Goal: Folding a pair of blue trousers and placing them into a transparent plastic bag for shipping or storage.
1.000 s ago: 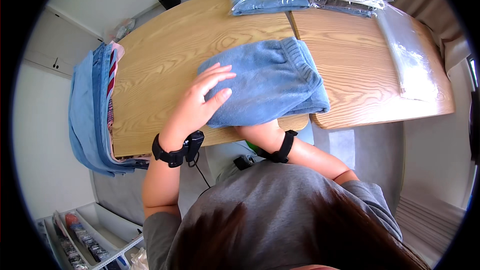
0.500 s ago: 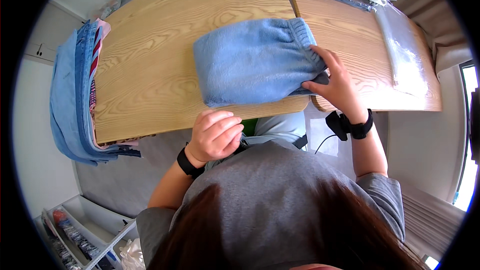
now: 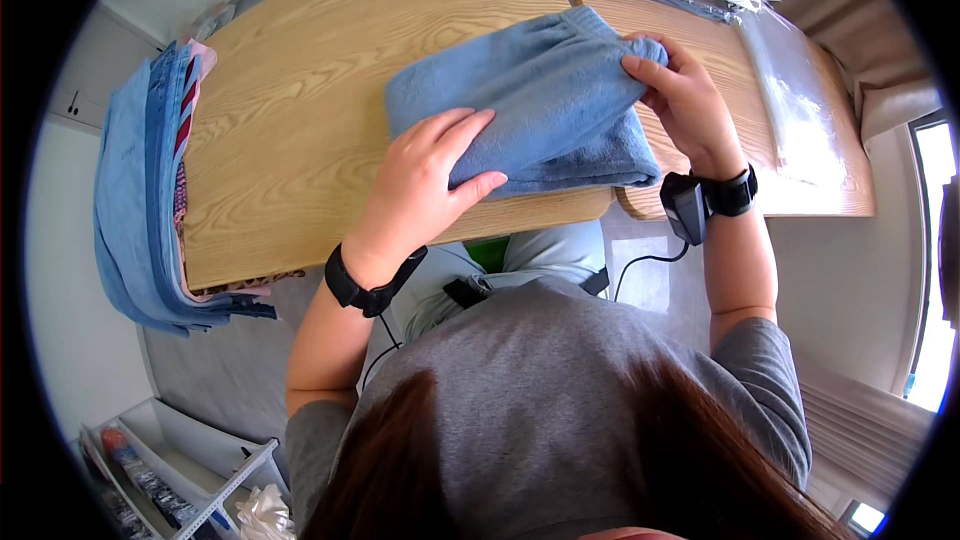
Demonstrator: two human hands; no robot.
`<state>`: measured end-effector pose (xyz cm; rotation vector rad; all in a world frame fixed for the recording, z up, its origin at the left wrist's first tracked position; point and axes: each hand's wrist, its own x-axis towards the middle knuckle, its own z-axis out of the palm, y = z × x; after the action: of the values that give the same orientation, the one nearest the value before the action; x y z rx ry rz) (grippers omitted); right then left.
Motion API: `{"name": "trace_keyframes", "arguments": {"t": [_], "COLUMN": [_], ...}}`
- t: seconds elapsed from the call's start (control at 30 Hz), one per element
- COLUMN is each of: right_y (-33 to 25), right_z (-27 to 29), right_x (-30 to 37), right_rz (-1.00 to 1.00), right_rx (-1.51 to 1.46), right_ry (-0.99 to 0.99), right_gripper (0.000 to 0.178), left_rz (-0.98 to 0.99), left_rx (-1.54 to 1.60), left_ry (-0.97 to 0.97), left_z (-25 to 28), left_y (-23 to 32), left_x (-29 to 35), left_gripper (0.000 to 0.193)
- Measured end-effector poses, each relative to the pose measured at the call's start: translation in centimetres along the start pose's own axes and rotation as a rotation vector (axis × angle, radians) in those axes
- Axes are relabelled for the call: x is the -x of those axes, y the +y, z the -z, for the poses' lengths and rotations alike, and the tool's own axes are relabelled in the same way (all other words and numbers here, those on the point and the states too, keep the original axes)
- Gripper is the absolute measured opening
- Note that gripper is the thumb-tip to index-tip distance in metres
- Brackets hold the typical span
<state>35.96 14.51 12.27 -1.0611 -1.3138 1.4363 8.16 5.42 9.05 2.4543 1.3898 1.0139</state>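
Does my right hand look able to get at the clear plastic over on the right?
Probably yes: only wooden tabletop shows between the right hand and the clear plastic, though its fingers would likely need to release the blue garment first.

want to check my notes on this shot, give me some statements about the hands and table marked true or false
1. The right hand holds the edge of the blue garment. True.
2. The left hand touches nothing. False: the left hand is on the garment.
3. The draped clothes hang off the right side of the table. False: the draped clothes hang off the left side.
4. Clear plastic packaging lies right of the garment. True.
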Motion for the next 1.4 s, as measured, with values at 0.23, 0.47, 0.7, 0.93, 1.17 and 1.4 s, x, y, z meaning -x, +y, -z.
{"name": "trace_keyframes", "arguments": {"t": [0.23, 0.47, 0.7, 0.93, 1.17, 1.4], "right_y": [-1.0, 0.5, 1.3, 3.0, 0.3, -0.8], "right_z": [-0.9, 0.1, -0.5, -0.8, -2.8, -2.6], "right_x": [-1.2, -0.3, 1.6, -0.5, -0.5, 0.1], "right_rz": [0.059, 0.197, 0.564, 0.59, 0.926, 1.084], "right_rx": [0.001, 0.335, 1.15, 1.312, 1.393, 1.402], "right_ry": [-0.034, 0.021, -0.101, -0.282, -0.003, 0.061], "right_gripper": [0.035, 0.036, 0.059, 0.063, 0.027, 0.021], "left_rz": [0.223, 0.225, 0.172, 0.184, 0.31, 0.194], "left_rx": [-0.05, -0.227, -0.283, -0.188, -0.323, -0.511], "left_ry": [-0.013, -0.026, -0.001, 0.031, -0.019, 0.026], "left_z": [-1.1, -1.4, -1.9, -1.3, -0.8, -0.7], "left_y": [-0.3, 0.6, 0.1, 0.3, 0.6, 0.3], "left_x": [-1.1, -0.7, -0.2, -0.1, 0.6, 0.6], "left_gripper": [0.039, 0.037, 0.04, 0.04, 0.044, 0.053]}}
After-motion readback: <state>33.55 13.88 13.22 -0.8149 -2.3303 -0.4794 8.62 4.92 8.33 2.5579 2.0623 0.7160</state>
